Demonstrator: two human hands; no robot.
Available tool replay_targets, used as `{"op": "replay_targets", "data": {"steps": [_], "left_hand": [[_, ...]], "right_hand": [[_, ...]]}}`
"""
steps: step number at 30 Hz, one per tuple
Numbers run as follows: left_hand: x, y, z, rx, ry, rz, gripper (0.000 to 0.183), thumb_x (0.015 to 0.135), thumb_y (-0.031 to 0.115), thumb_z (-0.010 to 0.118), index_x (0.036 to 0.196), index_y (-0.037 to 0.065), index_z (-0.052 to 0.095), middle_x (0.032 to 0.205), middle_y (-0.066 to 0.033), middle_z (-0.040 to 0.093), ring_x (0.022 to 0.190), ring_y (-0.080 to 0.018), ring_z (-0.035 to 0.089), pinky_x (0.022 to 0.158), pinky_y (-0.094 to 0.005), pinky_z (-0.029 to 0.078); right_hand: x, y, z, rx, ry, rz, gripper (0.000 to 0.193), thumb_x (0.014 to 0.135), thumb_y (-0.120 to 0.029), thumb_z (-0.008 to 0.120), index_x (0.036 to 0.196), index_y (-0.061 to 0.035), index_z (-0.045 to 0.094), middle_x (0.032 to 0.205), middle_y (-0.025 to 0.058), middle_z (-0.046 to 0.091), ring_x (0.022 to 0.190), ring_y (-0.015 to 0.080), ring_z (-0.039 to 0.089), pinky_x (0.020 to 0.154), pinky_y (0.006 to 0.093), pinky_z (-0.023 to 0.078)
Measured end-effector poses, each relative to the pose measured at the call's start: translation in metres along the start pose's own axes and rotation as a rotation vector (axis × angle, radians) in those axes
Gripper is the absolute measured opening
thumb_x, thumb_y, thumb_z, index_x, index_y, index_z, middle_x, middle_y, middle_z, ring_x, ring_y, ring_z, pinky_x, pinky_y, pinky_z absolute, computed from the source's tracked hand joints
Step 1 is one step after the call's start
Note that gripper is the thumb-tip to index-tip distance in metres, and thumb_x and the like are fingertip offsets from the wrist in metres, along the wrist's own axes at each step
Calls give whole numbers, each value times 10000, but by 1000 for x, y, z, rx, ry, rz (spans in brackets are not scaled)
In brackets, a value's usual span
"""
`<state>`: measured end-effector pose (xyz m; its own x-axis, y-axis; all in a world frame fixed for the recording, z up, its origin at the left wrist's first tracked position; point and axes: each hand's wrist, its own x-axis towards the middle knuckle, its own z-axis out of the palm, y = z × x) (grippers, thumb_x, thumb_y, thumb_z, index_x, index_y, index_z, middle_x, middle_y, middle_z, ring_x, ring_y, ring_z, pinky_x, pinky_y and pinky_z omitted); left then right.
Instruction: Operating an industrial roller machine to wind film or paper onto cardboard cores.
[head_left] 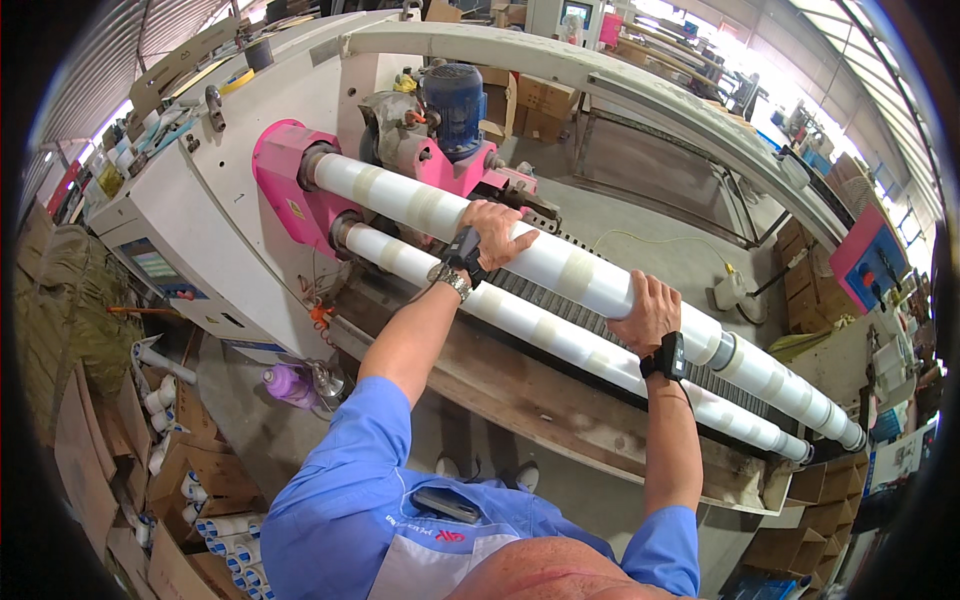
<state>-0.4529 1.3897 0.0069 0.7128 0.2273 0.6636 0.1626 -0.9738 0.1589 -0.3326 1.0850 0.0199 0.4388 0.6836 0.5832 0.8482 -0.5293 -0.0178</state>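
A long white roll (pixel 590 278) with translucent bands is mounted on the upper shaft of the machine, sloping from upper left to lower right. Near its middle, my left hand (pixel 493 232) grips it from above, fingers curled over the top. Further right, my right hand (pixel 648 312) wraps over the same roll, its thumb on the near side. Beyond a grey gap, another white banded section (pixel 783 386) sits on that shaft. Below runs a thinner white roll (pixel 545 328), partly hidden by my forearms. Both shafts enter a pink holder (pixel 297 185) at the left.
A metal trough (pixel 560 415) lies along the machine's near side. Behind the rolls stands a blue motor (pixel 454 108). A control cabinet (pixel 160 265) is at left, with a purple bottle (pixel 287 384) below it. Cardboard boxes (pixel 195 470) with white rolls stand at lower left.
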Motion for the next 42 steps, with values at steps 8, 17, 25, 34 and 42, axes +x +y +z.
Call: {"op": "replay_targets", "data": {"steps": [8, 17, 25, 34, 42], "left_hand": [[-4, -6, 4, -39, 110, 11, 527, 793, 602, 610, 864, 90, 713, 851, -107, 707, 865, -303, 645, 874, -426, 431], [0, -10, 9, -47, 118, 75, 539, 819, 597, 584, 844, 74, 712, 816, -113, 703, 829, -308, 658, 792, -450, 460], [3, -2, 0, -36, 20, 37, 537, 843, 577, 590, 923, 62, 720, 942, -131, 716, 941, -313, 652, 895, -445, 439], [1, -3, 1, -22, 12, 34, 559, 858, 589, 565, 928, 57, 720, 954, -129, 715, 947, -315, 647, 908, -439, 436], [2, -1, 0, -15, 19, 31, 565, 865, 592, 555, 939, 56, 716, 954, -130, 713, 943, -318, 646, 903, -437, 438]], "right_hand": [[-1, -1, 5, -4, -45, 16, 703, 556, -283, 811, 1188, -108, 557, 1096, 102, 633, 1045, 294, 601, 961, 432, 420], [-3, 4, 9, 10, 15, 14, 699, 536, -244, 800, 1177, -99, 561, 1071, 108, 636, 1034, 300, 611, 926, 441, 441], [-2, 4, 4, -14, 35, 36, 613, 562, -226, 762, 1132, -106, 570, 1026, 102, 642, 1006, 297, 626, 904, 416, 452], [-4, 2, 3, 4, 54, 22, 618, 570, -199, 727, 1156, -80, 573, 1006, 120, 643, 974, 288, 627, 909, 398, 443], [-3, 4, 6, 3, 20, 35, 669, 549, -224, 757, 1176, -90, 567, 1040, 117, 641, 1004, 295, 624, 938, 407, 440]]}}
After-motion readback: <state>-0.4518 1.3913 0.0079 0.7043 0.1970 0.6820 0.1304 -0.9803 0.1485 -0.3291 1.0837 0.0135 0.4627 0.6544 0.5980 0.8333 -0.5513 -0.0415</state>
